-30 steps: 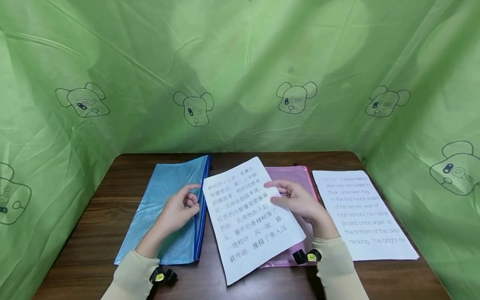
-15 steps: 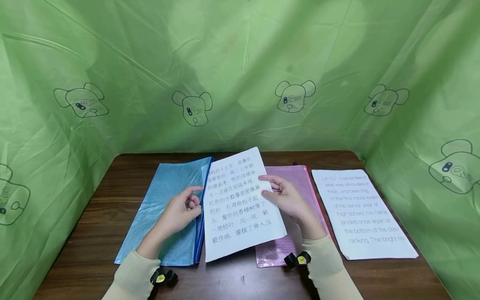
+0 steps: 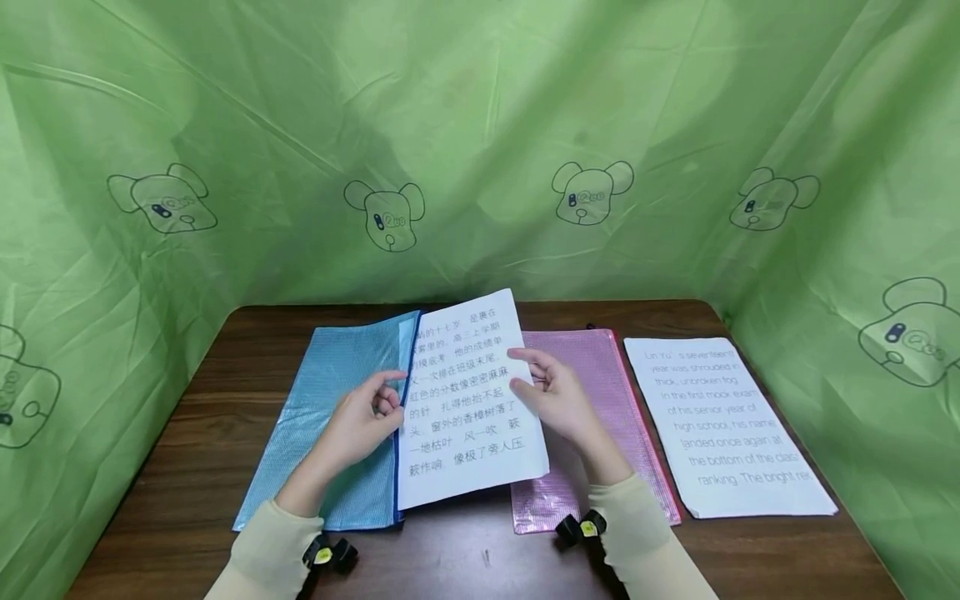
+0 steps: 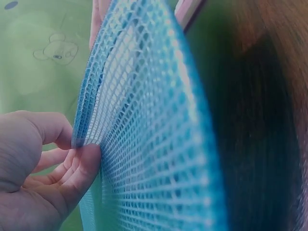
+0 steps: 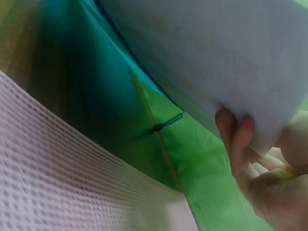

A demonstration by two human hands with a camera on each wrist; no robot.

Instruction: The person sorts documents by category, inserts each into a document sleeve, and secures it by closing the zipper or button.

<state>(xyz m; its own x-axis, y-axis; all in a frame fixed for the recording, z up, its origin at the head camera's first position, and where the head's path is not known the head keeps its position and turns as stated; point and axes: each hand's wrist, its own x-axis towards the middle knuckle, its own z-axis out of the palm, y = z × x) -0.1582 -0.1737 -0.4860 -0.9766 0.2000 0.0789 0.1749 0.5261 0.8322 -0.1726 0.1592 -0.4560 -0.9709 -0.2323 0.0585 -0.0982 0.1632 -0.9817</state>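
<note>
A blue mesh zip pouch (image 3: 315,400) lies on the left of the table, its right edge lifted. My left hand (image 3: 363,429) pinches that edge; the left wrist view shows thumb and finger on the mesh (image 4: 159,159). With its right edge pinched in my right hand (image 3: 551,392), a white sheet of paper (image 3: 465,417) printed with Chinese text is held tilted over the middle. The sheet's left edge is at the pouch's opening, a little of its text covered there. From below, the right wrist view shows fingers under the paper (image 5: 216,53).
A pink mesh zip pouch (image 3: 592,467) lies flat beneath my right hand. Farther right is a white sheet with English text (image 3: 727,433). The brown wooden table (image 3: 465,567) is bordered by a green curtain (image 3: 480,100) with printed animal heads.
My right hand has moved left with the paper, turning it straighter. The sheet's left edge has gone from beside the blue pouch to its opening. My left hand keeps its place.
</note>
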